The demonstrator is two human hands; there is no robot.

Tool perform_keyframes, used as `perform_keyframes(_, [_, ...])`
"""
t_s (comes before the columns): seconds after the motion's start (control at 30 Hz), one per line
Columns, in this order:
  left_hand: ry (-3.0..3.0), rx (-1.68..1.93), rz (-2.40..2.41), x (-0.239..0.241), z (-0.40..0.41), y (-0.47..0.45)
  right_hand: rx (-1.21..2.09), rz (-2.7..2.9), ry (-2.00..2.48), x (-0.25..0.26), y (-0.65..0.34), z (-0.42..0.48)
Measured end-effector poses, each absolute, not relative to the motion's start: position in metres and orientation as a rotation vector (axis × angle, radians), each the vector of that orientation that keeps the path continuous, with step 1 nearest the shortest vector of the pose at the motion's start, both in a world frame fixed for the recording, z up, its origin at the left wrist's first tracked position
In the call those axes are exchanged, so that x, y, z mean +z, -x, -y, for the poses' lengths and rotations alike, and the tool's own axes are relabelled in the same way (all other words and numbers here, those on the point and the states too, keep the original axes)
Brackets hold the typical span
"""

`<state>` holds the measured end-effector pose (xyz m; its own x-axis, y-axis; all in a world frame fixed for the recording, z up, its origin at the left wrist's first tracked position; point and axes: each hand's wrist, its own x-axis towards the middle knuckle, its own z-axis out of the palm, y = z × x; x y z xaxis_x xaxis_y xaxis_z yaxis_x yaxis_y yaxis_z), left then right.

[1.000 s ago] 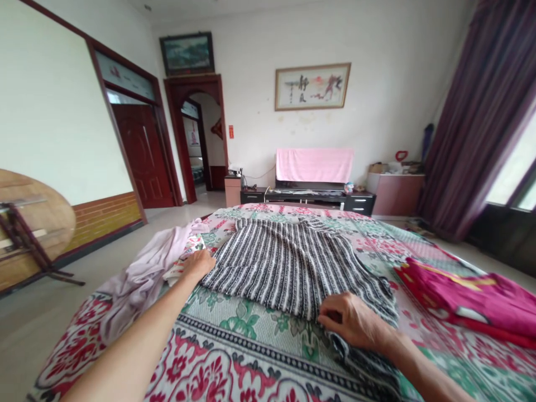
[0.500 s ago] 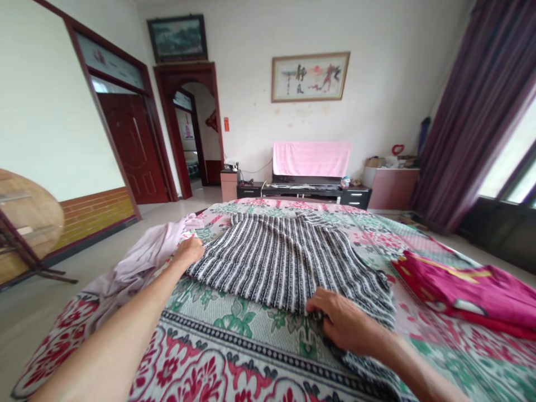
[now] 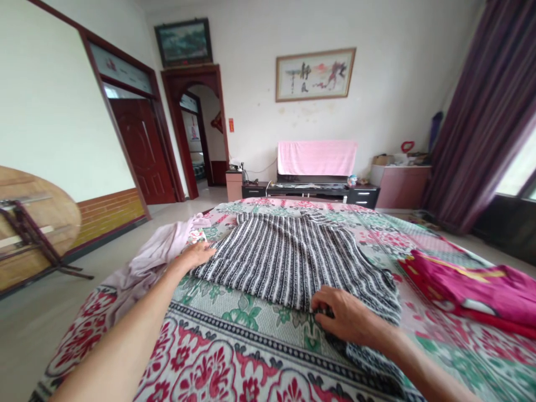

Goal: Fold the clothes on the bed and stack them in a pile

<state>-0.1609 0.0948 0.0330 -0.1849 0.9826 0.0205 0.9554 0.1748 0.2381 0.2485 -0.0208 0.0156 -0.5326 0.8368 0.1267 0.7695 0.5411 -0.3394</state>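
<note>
A black-and-white striped knit sweater (image 3: 268, 262) lies spread on the patterned cloth in front of me, with one sleeve (image 3: 377, 363) bent down along the right. My left hand (image 3: 196, 255) rests at the sweater's left edge, fingers stretched out and touching the knit. At the near edge, right of the middle, the fingers of my right hand (image 3: 341, 315) are curled on the fabric. Its fingertips are partly hidden.
The patterned cloth (image 3: 201, 368) covers the surface under the sweater. A crumpled pale pink garment (image 3: 146, 257) lies to the left, and folded magenta and red clothes (image 3: 473, 285) lie to the right. A round wooden tabletop (image 3: 37, 223) stands on the far left.
My left hand has loosened from a closed grip, and its fingers now lie extended on the sweater's edge. My right hand stays at the near edge. The view has turned slightly left.
</note>
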Motion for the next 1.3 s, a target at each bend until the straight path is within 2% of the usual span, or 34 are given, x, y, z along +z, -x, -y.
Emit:
perform_keyframes(0.33, [-1.52,0.558,-2.265,0.016,-0.044,0.17,0.242,2.473,1.333,0.005,-0.248,0.02])
perform_keyframes(0.53, [-1.93,0.633,-2.58,-0.002,-0.038,0.174,0.269,2.522,1.242,0.002,-0.254,0.014])
perform_keyframes(0.87, [-2.191,0.547,-2.688,0.004,-0.019,0.151,0.325,2.588,1.224,0.019,-0.259,0.021])
perform_keyframes(1.0, [-2.415,0.633,-2.532,0.003,-0.02,0.14,0.392,2.659,1.225,0.028,-0.261,0.024])
perform_keyframes(1.13, [-2.481,0.547,-2.299,-0.009,-0.027,0.139,0.526,2.648,1.163,0.04,-0.265,0.024])
perform_keyframes(1.2, [-2.424,0.553,-2.292,-0.015,-0.03,0.143,0.436,2.496,1.276,0.042,-0.273,0.018])
perform_keyframes(1.3, [-2.395,0.662,-2.312,-0.017,-0.033,0.147,-0.015,2.035,1.629,0.035,-0.299,0.0])
